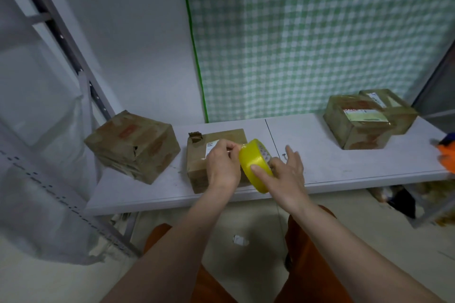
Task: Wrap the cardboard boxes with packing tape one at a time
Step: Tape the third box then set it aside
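yellow tape roll tilted on edge over middle box.

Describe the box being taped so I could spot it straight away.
On the white table, find the yellow tape roll held in both hands. The box lies directly behind the left hand. Unlike its neighbours, it has a torn corner and a white label.

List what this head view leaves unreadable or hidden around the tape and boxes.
- Middle box: near right part hidden behind the left hand and yellow tape roll.
- Label print: too small, blurred.
- Tape's loose end: lost under the left fingertips.
- Orange object: cut off by the right edge.
- Rear right box: partly behind the front box.
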The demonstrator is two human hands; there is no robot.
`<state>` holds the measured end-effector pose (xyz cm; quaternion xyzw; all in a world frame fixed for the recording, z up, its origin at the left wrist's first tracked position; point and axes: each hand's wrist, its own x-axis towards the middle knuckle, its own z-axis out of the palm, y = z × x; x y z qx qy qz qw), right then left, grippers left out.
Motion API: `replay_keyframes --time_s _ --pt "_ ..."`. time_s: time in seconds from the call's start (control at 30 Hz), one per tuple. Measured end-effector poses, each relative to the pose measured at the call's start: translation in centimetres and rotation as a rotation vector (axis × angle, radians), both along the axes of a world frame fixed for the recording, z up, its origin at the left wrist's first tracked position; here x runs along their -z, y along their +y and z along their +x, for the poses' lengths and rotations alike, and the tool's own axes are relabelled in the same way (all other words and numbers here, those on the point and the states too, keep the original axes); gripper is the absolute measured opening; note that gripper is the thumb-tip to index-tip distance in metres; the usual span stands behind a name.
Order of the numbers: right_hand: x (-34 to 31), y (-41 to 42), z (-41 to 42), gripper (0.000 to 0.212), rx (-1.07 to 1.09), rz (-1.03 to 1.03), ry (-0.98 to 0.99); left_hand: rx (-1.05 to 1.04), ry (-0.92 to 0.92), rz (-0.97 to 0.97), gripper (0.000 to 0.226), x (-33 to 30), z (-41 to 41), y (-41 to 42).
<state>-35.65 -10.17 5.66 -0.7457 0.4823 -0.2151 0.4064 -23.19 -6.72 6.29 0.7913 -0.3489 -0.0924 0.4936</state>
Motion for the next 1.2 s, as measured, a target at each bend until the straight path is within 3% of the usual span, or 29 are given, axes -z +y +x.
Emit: replay_keyframes --time_s 0.07,0.13,0.33,0.47,0.63,0.8,0.97,1.1,1.2 --pt "0.2 0.1 -0.1 0.038 -0.066 -0.079 -0.094 0.067 -0.06 0.019 0.012 -0.1 0.0 0.0" --pt "0.3 0.1 -0.5 0.045 -0.108 0.004 -0.177 0.103 -0.076 0.032 0.011 -0.1 0.2 -0.1" --pt "1.5 -0.4 -0.5 0.046 -0.178 -0.025 0.061 0.163 0.135 0.012 0.018 0.6 0.0 0.0" --pt "1.2 -1.0 -0.1 0.048 -0.199 0.049 0.068 0.144 0.234 -0.045 0.012 0.9 0.1 0.4" --pt "1.7 -1.4 0.1 0.063 -0.137 0.277 -0.073 0.196 0.33 -0.112 0.011 0.2 -0.2 0.6" --pt "0.9 -1.8 0.3 0.046 -0.06 0.193 -0.18 0.283 0.401 -0.186 0.011 -0.4 0.4 1.0" --pt "-0.6 -1.8 1.0 0.005 -0.09 0.105 -0.585 0.323 0.382 -0.229 0.017 -1.3 0.0 1.0" --pt "-0.7 -2.1 1.3 0.011 -0.035 0.035 -0.593 0.369 0.357 -0.241 0.019 -1.9 -0.4 0.9" --pt "0.0 -2.1 1.3 0.012 -0.012 0.049 -0.608 0.371 0.268 -0.154 0.058 -2.1 0.0 1.0"
